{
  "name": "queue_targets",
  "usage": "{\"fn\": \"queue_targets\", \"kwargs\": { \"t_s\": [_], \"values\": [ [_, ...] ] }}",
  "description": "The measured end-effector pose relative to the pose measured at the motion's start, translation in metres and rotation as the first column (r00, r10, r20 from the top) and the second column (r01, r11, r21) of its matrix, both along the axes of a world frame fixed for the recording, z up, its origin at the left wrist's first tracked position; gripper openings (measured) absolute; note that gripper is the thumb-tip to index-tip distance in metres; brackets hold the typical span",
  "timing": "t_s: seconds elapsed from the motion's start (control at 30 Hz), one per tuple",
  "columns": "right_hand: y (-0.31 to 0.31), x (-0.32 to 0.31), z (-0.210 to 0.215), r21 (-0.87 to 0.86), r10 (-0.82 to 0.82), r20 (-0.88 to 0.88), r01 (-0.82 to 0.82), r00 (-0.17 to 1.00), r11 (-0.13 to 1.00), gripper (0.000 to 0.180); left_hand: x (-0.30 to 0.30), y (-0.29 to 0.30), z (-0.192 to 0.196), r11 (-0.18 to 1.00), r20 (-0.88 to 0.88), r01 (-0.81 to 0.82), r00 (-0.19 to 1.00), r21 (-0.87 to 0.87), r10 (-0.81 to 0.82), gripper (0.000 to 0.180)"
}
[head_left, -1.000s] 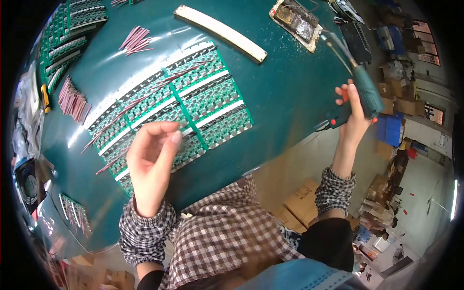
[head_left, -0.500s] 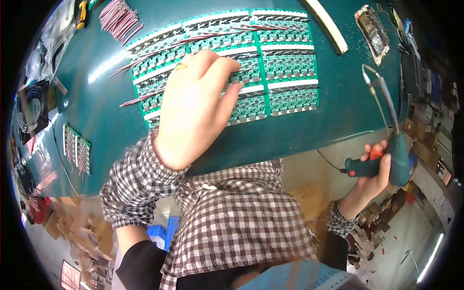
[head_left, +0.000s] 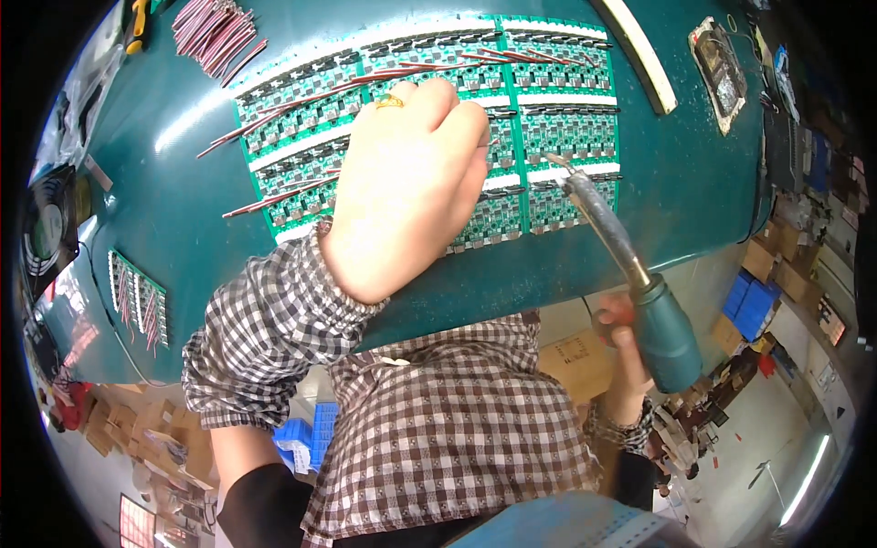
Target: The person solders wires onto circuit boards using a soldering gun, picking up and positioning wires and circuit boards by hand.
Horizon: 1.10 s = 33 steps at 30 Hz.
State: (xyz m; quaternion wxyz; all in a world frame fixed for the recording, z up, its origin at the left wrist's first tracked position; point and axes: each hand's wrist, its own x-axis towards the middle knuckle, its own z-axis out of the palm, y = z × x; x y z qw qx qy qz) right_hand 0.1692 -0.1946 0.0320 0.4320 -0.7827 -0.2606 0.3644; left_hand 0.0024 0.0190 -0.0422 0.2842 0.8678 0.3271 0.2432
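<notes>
Green circuit boards (head_left: 566,137) lie joined in a panel on the table, with white strips and rows of small dark parts. Red and dark wires (head_left: 301,105) lie across their upper and left parts. My left hand (head_left: 406,183) is over the middle of the panel, its fingers curled and pressed together. A small reddish bit shows beside its fingertips, but what they hold is hidden. In my right hand (head_left: 628,352), a green soldering gun (head_left: 667,338) points up and left. Its tip is over the right part of the boards; I cannot tell whether it touches them.
A bundle of red wires (head_left: 215,36) lies at the far left. A smaller wired board (head_left: 139,300) sits at the left. A pale curved strip (head_left: 639,55) and a stained tray (head_left: 719,78) are at the far right. A small fan (head_left: 57,215) stands at the left edge.
My right hand has brought the soldering gun left, so its tip has gone from beside the panel to over it. My left hand has shifted slightly right in the view, its fingers more curled.
</notes>
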Motion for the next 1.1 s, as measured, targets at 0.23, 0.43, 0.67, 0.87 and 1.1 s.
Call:
{"fn": "queue_targets", "kwargs": {
  "t_s": [0.23,0.43,0.67,0.87,1.1],
  "values": [
    [0.013,-0.002,-0.003,-0.122,0.369,0.378,-0.349,0.849,0.929,0.032,0.004,0.001,-0.005,0.999,-0.034,-0.051,0.998,0.018,0.051,0.015],
    [0.020,-0.008,0.000,-0.146,0.402,0.366,-0.375,0.839,0.915,0.037,0.002,0.000,-0.006,0.998,-0.006,-0.061,0.998,-0.011,0.061,0.016],
    [0.023,-0.007,0.000,-0.119,0.412,0.388,-0.399,0.825,0.909,0.037,0.003,-0.001,-0.005,0.998,-0.044,-0.057,0.997,-0.005,0.057,0.019],
    [0.023,-0.008,0.001,-0.166,0.440,0.369,-0.408,0.818,0.898,0.038,0.003,-0.002,-0.006,0.998,-0.059,-0.057,0.997,-0.018,0.056,0.019],
    [0.024,-0.010,0.001,-0.144,0.423,0.385,-0.399,0.820,0.905,0.038,0.004,-0.005,-0.008,0.998,-0.065,-0.070,0.995,-0.009,0.069,0.019]
  ]
}}
